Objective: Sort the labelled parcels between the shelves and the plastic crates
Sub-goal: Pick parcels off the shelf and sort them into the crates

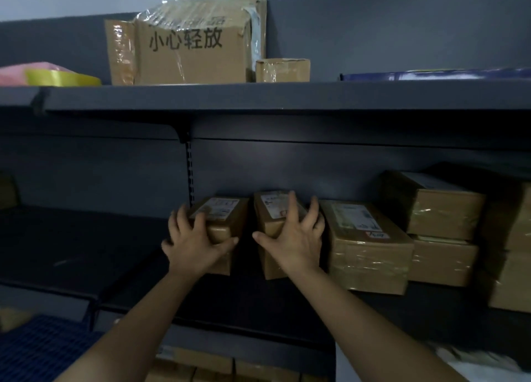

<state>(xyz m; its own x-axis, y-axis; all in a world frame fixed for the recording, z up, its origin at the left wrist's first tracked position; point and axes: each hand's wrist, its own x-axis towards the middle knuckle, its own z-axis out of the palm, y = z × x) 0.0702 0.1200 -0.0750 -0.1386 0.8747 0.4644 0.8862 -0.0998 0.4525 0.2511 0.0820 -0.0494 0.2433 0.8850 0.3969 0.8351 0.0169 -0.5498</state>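
Nearest, bottom left: corner of a blue plastic crate (37, 350). On the middle shelf (86, 246): left hand (198, 243) gripping a small labelled parcel (222, 232), fingers curled over its top. Right hand (296, 241) gripping the neighbouring labelled parcel (270, 206) just beside it. Further right: larger taped parcel (370, 255), then stacked boxes (442, 212). Top shelf (287, 94): big carton (195, 60) printed 小心轻放.

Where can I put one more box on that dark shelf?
Left of the left small parcel, the middle shelf is bare. Only a thin gap separates that parcel from the middle small parcel. Rightward, the big parcel and stacked boxes crowd it.
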